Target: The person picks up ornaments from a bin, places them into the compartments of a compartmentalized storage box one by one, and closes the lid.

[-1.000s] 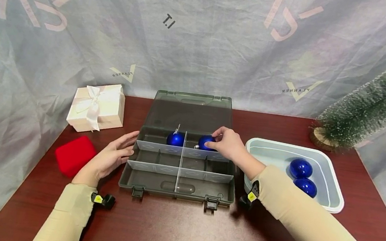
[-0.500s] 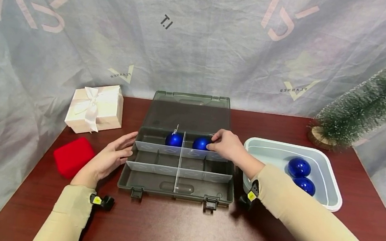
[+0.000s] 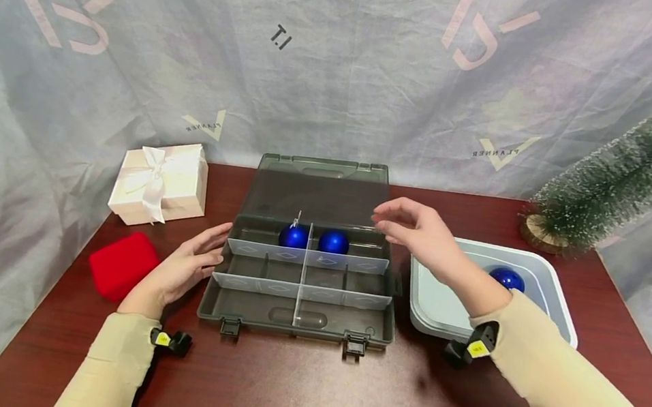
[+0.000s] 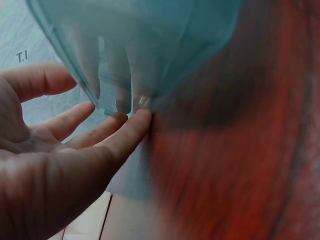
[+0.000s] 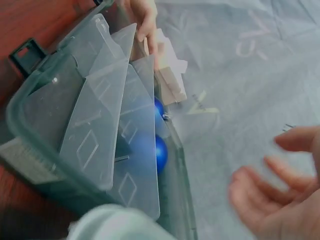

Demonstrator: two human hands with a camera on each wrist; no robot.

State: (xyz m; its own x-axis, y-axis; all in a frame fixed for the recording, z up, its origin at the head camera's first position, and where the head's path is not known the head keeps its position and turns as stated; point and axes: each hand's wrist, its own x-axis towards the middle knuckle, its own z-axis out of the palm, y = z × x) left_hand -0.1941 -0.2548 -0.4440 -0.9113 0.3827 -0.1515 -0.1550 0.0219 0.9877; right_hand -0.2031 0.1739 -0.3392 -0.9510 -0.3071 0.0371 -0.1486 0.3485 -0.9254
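Note:
A smoky plastic divided storage box (image 3: 251, 304) lies with its lid raised at the back. Two blue Christmas baubles sit in its back row: the left bauble (image 3: 293, 236) with its cap upward, the right bauble (image 3: 334, 242) across the central divider. My left hand (image 3: 187, 268) rests its fingertips against the box's left side, fingers fairly straight, as the left wrist view also shows. Above the box's right back corner, my right hand (image 3: 421, 233) hangs with loosely bent fingers and holds nothing. In the right wrist view that hand (image 5: 280, 190) is apart from the box.
A white plastic tub (image 3: 564, 317) stands right of the box, with a glossy blue bauble (image 3: 506, 277) visible; my right forearm covers part of it. A small frosted Christmas tree (image 3: 626, 181) is at the back right. A ribboned gift box (image 3: 181, 177) and a red box (image 3: 123, 265) stand left.
My right hand has let go of the right bauble, which settled slightly leftward in its compartment. The hand has risen and moved right, its forearm now covering one tub bauble. My left hand stays put.

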